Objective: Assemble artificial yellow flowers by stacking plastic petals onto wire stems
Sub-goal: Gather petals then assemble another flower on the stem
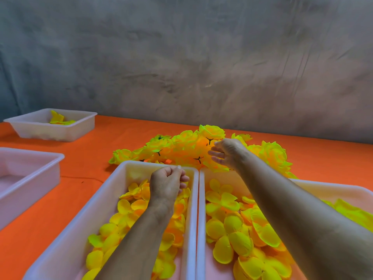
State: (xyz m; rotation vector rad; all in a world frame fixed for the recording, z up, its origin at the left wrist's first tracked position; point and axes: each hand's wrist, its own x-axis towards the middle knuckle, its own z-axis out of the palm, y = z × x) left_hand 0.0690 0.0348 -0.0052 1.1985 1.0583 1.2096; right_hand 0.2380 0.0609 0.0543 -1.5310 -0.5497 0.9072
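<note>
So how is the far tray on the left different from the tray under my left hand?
The far tray holds only a few yellow petals; the near tray is heaped with them. The far tray stands alone near the wall; the near tray sits flush against another petal tray. The left hand hovers over the near tray, with none by the far one. Both are white plastic on the orange cloth.
</note>
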